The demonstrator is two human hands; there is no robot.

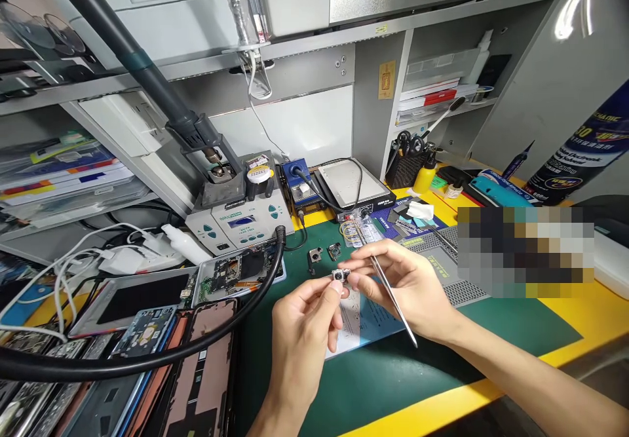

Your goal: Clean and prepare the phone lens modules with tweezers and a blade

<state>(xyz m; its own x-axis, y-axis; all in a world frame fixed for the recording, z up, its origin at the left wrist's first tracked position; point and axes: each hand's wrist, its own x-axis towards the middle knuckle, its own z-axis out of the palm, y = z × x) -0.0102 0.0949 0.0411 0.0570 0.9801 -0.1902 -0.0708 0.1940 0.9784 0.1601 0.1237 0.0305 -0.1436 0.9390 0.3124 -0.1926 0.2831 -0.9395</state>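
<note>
Over our green mat point(521, 335), our left hand point(301, 332) pinches a camera point(339, 275) near two parts point(315, 256); our right hand point(415, 286) holds tweezers point(405, 323); a hose point(122, 369) crosses the phones point(212, 339).

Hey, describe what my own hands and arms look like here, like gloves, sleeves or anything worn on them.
Your left hand and right hand are both ungloved. The left forearm and right forearm show no sleeve as far as they're in view. I see no watch, bracelet or ring, though some fingers are partly hidden.
</note>
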